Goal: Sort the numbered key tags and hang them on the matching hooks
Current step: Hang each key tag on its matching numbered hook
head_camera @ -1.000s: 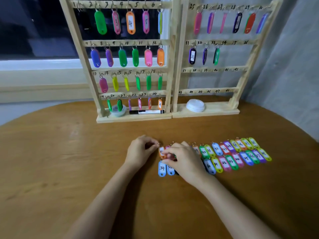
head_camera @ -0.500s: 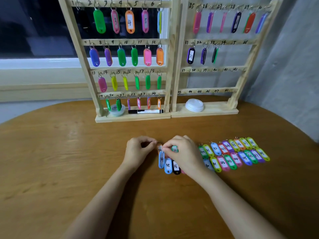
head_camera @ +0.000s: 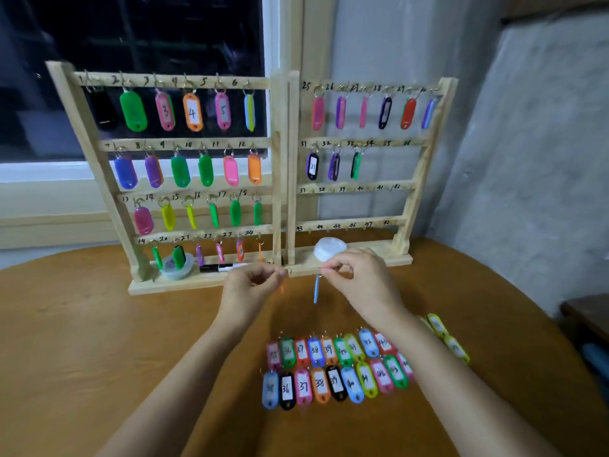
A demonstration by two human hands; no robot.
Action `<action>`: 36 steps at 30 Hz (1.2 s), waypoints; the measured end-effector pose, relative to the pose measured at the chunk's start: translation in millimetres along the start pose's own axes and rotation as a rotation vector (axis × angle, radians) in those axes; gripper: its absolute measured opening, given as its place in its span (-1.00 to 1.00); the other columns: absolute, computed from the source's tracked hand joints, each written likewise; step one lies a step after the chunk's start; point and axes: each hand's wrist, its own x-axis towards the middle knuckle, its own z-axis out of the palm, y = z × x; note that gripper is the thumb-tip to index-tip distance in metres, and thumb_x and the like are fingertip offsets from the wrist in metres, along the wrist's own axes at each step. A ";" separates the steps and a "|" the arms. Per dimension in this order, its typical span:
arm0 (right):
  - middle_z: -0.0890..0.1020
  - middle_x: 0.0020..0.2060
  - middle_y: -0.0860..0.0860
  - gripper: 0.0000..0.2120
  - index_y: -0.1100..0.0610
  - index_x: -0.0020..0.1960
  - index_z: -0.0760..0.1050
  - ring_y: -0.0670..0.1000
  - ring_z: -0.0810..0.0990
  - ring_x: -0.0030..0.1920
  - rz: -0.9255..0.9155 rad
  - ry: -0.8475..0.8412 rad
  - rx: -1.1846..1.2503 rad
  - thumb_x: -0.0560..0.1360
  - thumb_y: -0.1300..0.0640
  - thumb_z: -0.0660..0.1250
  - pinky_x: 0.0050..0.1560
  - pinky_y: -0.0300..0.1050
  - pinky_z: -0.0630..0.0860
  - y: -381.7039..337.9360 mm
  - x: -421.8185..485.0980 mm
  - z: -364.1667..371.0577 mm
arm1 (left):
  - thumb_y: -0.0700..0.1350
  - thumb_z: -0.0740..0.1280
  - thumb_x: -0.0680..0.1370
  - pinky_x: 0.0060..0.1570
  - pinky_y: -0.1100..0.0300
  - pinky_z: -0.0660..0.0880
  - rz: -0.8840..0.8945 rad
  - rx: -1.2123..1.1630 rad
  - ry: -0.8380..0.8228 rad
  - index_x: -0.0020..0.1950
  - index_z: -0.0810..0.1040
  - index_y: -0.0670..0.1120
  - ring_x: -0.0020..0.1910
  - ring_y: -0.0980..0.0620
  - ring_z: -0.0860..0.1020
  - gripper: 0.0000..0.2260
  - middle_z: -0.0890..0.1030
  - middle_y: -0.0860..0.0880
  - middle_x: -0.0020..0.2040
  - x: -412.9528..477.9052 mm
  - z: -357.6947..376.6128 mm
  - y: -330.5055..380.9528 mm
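Right hand (head_camera: 357, 278) pinches ring of dangling blue tag (head_camera: 316, 290); left hand (head_camera: 252, 285) pinches blurred orange tag (head_camera: 282, 286); rack (head_camera: 184, 144) behind.

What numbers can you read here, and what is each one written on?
"3": pink tag on hook 3
"4": orange hanging tag
"5": pink tag on hook 5
"31": dark hanging tag
"36": black table tag
"37": pink table tag
"38": orange table tag
"25": right rack's top rail
Unreadable: blue tag in right hand, orange tag in left hand, other tags blurred.
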 end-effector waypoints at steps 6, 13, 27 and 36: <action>0.62 -0.18 -0.13 -0.93 -0.03 -0.14 0.65 -0.02 0.49 -0.10 -0.006 0.102 -0.110 0.49 0.07 0.40 -0.11 -0.04 0.48 25.3 56.9 -52.6 | -0.18 0.38 0.54 -0.37 0.24 0.40 0.082 0.007 0.035 -0.32 0.60 -0.01 -0.52 0.19 0.38 -0.77 0.48 0.03 -0.50 64.9 41.7 63.8; 0.66 -0.13 -0.06 -0.91 0.01 -0.11 0.65 -0.01 0.48 -0.04 -0.038 0.224 -0.191 0.51 0.07 0.37 -0.01 -0.09 0.45 38.0 111.6 -104.8 | -0.06 0.39 0.54 -0.11 -0.08 0.56 0.157 0.081 0.105 -0.24 0.63 0.02 -0.28 -0.11 0.60 -0.85 0.66 -0.23 -0.21 124.0 89.0 123.1; 0.51 -0.19 -0.19 -0.86 -0.07 -0.02 0.65 -0.10 0.41 0.05 -0.029 0.255 -0.336 0.53 -0.04 0.32 -0.32 -0.26 0.16 29.9 159.3 -140.6 | 0.02 0.38 0.54 -0.18 0.07 0.58 0.098 0.175 0.191 -0.07 0.69 0.01 -0.27 0.05 0.59 -0.87 0.67 0.03 -0.23 182.8 133.5 158.2; 0.58 -0.19 -0.14 -0.87 -0.05 -0.11 0.63 -0.03 0.47 0.04 0.026 0.282 -0.316 0.55 0.02 0.31 -0.17 -0.19 0.26 33.1 176.6 -127.4 | 0.00 0.37 0.55 -0.27 0.13 0.53 0.121 0.359 0.189 0.00 0.69 -0.02 -0.36 -0.04 0.54 -0.85 0.66 -0.03 -0.26 189.5 135.3 147.5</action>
